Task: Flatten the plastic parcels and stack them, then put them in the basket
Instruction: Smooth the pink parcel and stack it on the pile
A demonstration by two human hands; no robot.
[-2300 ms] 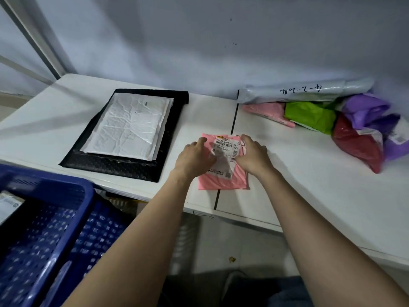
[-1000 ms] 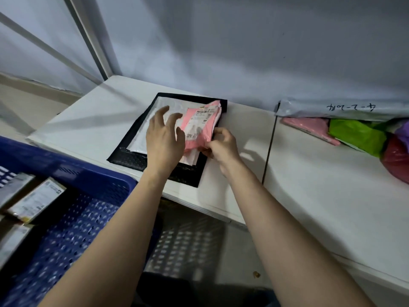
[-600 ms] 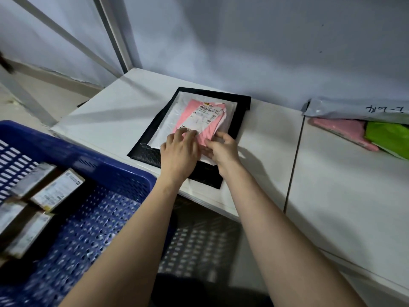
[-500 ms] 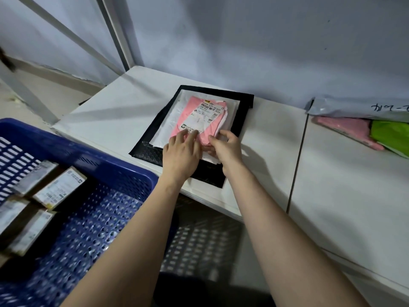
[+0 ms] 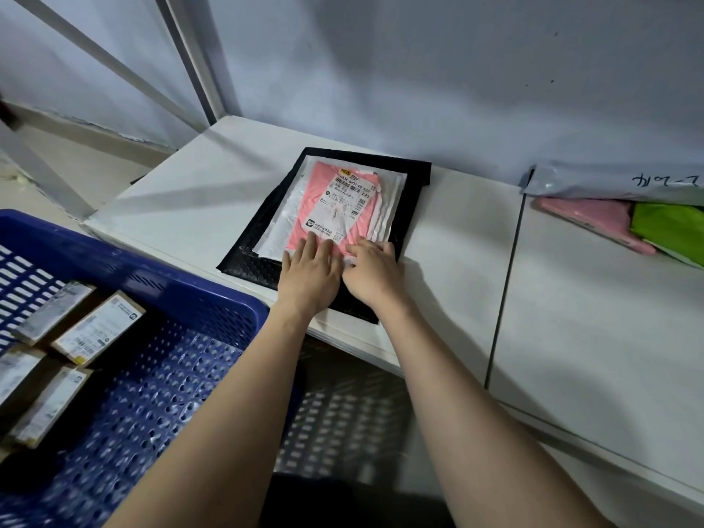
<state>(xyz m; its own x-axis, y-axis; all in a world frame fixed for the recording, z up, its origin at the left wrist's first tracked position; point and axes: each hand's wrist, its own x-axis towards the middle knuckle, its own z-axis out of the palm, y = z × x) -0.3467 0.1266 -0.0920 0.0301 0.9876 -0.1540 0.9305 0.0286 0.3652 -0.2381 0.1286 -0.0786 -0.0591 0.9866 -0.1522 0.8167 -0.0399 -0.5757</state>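
Pink parcel [image 5: 335, 207] now flat atop stack

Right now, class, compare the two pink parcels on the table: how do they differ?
The near pink parcel lies on top of the stack, on the white mailer; the far pink parcel lies under the unsorted pile. The near one shows a printed label; no label shows on the far one. Both hands, left hand and right hand, press the near one; nothing touches the far one. Both are pink plastic.
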